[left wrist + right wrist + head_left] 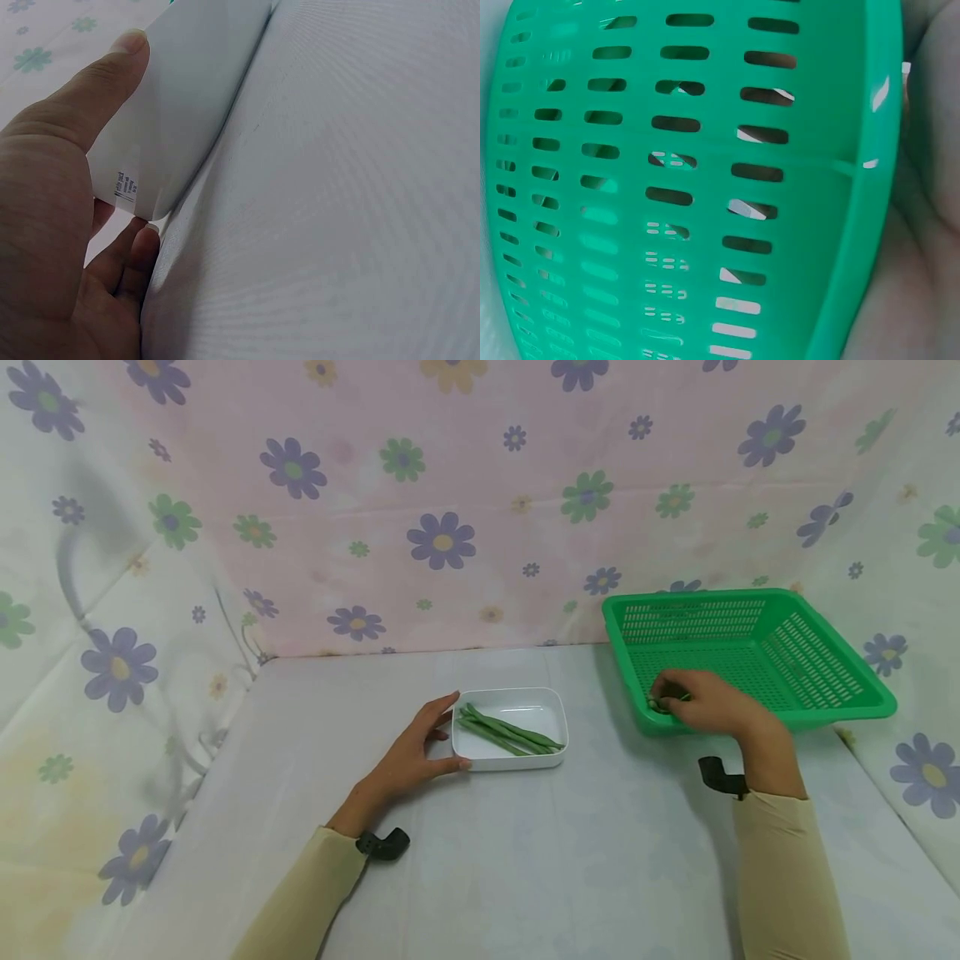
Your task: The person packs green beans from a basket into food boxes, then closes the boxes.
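Beans (504, 728) lie in a slanting bundle in the white dish (513, 764), which sits on the surface (540, 860) near the middle of its far edge. The left hand (416, 752) grips the dish's left end between thumb and fingers. At the surface's far right corner stands the basket (701, 664); over its near left corner, the right hand (708, 702) pinches more beans, mostly hidden.

Left grip (49, 210) holding a white container (191, 71), printed label (126, 187) on its end, pale cloth (330, 187) beneath
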`<act>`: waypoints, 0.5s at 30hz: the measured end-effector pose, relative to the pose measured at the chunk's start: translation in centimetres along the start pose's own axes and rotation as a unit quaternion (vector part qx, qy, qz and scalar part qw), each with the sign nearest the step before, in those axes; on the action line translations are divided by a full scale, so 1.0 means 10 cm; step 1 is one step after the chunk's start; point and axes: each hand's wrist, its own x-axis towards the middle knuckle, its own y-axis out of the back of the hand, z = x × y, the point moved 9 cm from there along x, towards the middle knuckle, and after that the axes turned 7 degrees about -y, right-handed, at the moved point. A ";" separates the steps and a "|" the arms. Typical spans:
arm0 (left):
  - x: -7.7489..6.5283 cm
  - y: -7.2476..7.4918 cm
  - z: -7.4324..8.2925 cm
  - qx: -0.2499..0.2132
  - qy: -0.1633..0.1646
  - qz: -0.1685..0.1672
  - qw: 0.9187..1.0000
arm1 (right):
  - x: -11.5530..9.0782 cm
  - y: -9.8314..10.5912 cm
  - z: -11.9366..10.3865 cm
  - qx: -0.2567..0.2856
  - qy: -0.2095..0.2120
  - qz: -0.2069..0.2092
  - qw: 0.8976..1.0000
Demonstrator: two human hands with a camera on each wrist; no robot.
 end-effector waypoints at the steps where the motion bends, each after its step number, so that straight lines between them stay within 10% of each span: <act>1: 0.00 0.00 0.00 0.002 0.000 -0.001 1.000 | -0.01 0.01 -0.01 0.002 0.004 0.003 1.000; 15: 0.00 0.01 0.10 0.003 0.010 -0.004 1.000 | -0.07 0.09 -0.04 0.027 0.041 0.039 0.998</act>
